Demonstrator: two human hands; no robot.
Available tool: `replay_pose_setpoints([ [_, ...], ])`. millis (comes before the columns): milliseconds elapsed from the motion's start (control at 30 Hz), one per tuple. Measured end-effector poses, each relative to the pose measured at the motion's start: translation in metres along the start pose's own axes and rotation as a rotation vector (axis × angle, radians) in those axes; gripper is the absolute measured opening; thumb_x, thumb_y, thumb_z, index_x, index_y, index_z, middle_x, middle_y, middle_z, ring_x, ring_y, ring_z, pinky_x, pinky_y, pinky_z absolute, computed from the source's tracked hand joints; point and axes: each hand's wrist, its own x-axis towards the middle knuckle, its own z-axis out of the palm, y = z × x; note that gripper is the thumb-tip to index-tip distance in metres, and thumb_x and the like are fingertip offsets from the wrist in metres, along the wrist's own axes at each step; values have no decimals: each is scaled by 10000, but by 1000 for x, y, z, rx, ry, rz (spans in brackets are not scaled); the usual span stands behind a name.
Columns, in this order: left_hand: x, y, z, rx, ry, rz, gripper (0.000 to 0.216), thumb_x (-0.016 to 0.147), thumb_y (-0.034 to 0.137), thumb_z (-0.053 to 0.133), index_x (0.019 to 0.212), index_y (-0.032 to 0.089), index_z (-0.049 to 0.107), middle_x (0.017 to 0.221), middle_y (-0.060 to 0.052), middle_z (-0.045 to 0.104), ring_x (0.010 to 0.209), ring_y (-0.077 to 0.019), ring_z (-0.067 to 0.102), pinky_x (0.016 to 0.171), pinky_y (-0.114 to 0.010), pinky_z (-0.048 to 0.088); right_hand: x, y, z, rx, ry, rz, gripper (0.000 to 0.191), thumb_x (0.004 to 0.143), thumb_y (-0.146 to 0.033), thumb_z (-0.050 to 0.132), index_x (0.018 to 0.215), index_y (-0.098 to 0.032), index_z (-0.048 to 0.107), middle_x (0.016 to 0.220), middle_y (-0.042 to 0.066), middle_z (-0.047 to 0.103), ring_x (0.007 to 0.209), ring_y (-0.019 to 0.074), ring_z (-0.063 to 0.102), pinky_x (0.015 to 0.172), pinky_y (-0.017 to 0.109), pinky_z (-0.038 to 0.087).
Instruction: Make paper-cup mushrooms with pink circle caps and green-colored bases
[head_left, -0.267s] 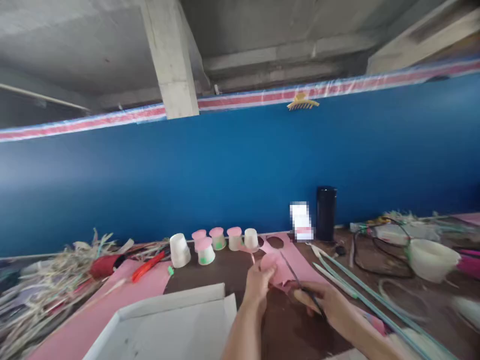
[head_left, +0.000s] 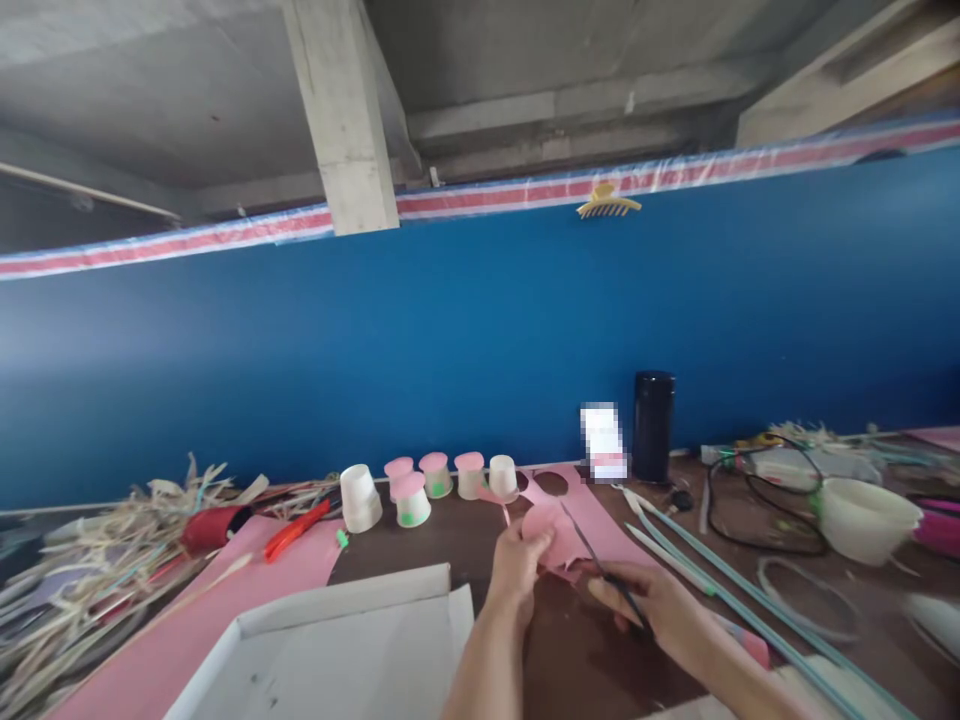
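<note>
While my L grip pinches the pink sheet and R grip is closed on the scissors, I should rotate sheet, not scissors; short snips.

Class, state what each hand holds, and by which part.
The left hand pinches the pink paper cut-out by its left edge; the right hand holds the scissors by their handles, blades against the paper.

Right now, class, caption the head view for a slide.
Left hand holds a pink sheet; right hand holds scissors against it.
</note>
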Motion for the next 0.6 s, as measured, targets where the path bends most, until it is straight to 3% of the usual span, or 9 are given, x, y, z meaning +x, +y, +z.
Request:
replay_pose_setpoints([
  [600, 0, -3, 0, -8, -32, 52, 412, 611, 304, 769, 964, 116, 668, 862, -107, 693, 757, -214, 637, 679, -316, 511, 1, 5, -5, -14, 2, -5, 528, 732, -567, 584, 1045, -157, 693, 550, -11, 573, 535, 121, 499, 516, 235, 340],
])
